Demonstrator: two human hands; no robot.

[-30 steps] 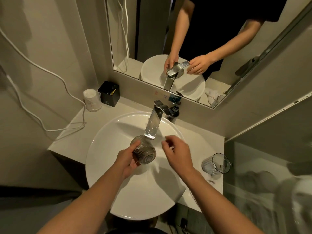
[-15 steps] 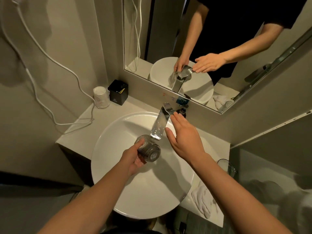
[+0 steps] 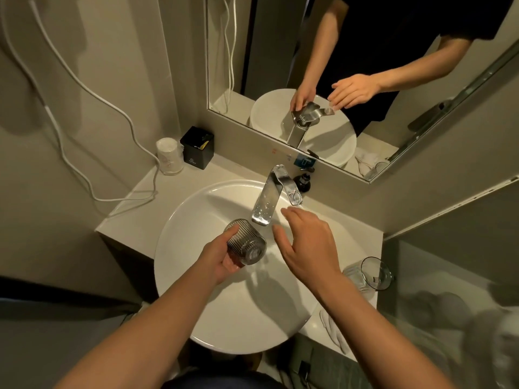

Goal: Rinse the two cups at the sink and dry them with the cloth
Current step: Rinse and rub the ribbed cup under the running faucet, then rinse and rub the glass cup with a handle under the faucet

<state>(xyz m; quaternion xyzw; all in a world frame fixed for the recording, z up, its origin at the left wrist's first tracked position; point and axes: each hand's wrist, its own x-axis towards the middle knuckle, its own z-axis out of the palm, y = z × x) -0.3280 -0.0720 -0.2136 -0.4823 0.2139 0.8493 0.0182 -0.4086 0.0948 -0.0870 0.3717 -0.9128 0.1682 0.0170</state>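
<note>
Glass cup (image 3: 245,243), gripped by the left hand (image 3: 220,258) mid-frame at the spout (image 3: 266,200), looks ready for rinsing as the right hand (image 3: 307,245), fingers open, backs off the lever (image 3: 290,189).

Blk short-sleeve tee (image 3: 393,37), both forearms (image 3: 157,318) bare.

Your single head camera sits close above the sink (image 3: 196,290), facing steeply down and a little forward, its wide angle reaching the counter (image 3: 140,209) on both sides and the mirror (image 3: 269,51) straight ahead
</note>
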